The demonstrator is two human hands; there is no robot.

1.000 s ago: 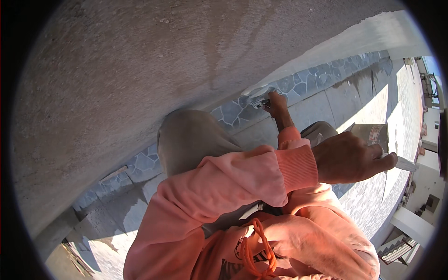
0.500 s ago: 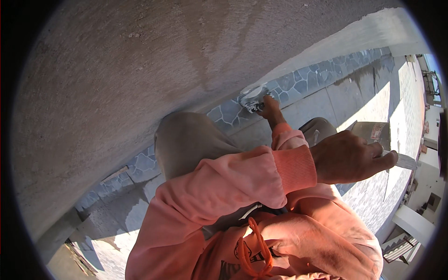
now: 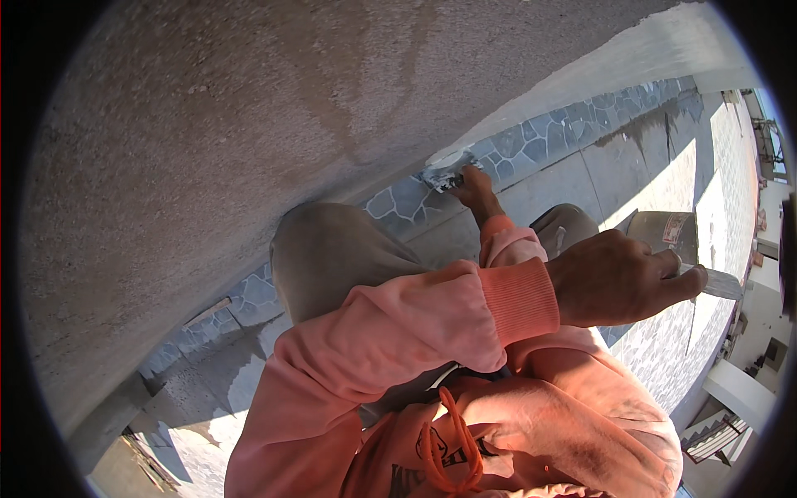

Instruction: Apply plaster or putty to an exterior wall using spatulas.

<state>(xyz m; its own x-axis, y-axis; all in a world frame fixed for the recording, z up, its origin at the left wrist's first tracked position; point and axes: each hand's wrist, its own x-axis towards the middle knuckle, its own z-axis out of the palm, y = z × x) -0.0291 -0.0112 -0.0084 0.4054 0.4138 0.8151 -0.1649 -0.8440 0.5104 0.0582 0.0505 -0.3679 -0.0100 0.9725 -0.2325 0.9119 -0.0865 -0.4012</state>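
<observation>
The right hand reaches down to the foot of the rough plastered wall, fingers closed around the handle of a small trowel whose mortar-smeared blade presses against the wall right where the plaster meets the band of blue-grey stone tiles at its base. The left hand is held well out from the wall, across the person's body, clamped on the grip of a flat board that juts away from the wall over the paved floor; whether any mortar lies on the board cannot be told from this angle. The chief risk, as I judge it, is that wet mortar drags off the blade onto the stone tiles just below the wall's plaster edge and stains them, since the blade sits right on that seam. The reach is also long and low, so the wrist may tilt the blade and gouge the plaster. The board, held off to the side and out of the line of sight, could tip and spill onto the floor beside the wall.
</observation>
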